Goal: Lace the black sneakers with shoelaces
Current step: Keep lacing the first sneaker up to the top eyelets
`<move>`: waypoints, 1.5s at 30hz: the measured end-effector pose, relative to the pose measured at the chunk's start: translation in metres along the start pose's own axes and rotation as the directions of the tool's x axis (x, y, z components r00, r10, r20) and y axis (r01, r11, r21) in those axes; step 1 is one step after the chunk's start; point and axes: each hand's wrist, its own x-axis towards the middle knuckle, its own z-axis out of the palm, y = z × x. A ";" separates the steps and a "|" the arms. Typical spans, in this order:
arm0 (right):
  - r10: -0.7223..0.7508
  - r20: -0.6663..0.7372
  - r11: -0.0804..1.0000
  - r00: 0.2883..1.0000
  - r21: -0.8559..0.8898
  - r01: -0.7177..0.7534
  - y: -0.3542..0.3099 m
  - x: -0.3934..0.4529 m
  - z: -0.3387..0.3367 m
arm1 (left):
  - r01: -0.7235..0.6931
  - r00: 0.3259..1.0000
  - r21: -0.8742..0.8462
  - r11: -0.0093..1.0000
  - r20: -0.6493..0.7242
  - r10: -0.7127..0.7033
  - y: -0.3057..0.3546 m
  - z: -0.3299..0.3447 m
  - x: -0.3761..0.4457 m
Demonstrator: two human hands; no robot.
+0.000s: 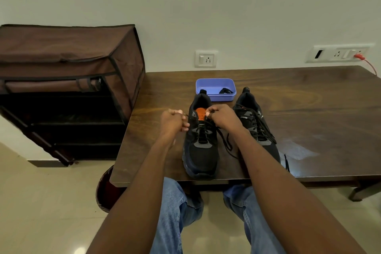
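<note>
Two black sneakers stand side by side on the dark wooden table (309, 109), toes toward me. The left sneaker (201, 150) has an orange tongue and is laced over its lower eyelets. My left hand (173, 120) pinches a black lace end just left of its upper eyelets. Over the tongue, my right hand (221, 116) pinches the other lace strand, whose loose part (226, 144) trails on the table between the shoes. The right sneaker (255, 123) carries a black lace through its eyelets, with an end hanging over the table's front edge.
A blue plastic tray (214, 83) behind the shoes holds a small black bundle. A brown fabric shoe rack (68, 88) stands left of the table. Wall sockets and a red cable sit behind. My knees in jeans are under the table's front edge.
</note>
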 end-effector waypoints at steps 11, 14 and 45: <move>-0.027 0.005 1.000 1.000 -0.016 0.027 0.001 -0.001 -0.003 | -0.108 0.990 0.000 0.994 -0.089 0.107 0.004 -0.012 -0.005; -0.033 0.000 0.999 0.999 -0.004 0.033 0.004 -0.001 -0.003 | -0.144 0.979 0.381 0.913 0.191 0.075 -0.001 0.002 -0.008; -0.031 -0.008 0.997 0.999 -0.064 0.030 -0.001 -0.006 -0.005 | -0.260 0.955 0.544 0.798 0.023 0.296 0.000 -0.003 -0.007</move>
